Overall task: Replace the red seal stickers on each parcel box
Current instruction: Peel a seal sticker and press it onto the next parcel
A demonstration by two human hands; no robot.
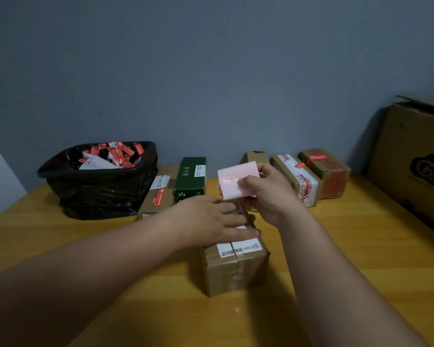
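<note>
Just above the parcel box [236, 261] my left hand [211, 219] is pressing flat-fingered onto the counter [85, 246], my right hand [266, 194] is pinching the sticker roll [232, 180], directly over its far end.

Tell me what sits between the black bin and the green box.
In the head view, a brown parcel box with a red seal sticker lies between the black bin and the green box, against both.

Dim, flat indoor light with a bluish cast. Soft shadows fall near the boxes. Detail is slightly soft, and wide-angle distortion bends the edges.
</note>
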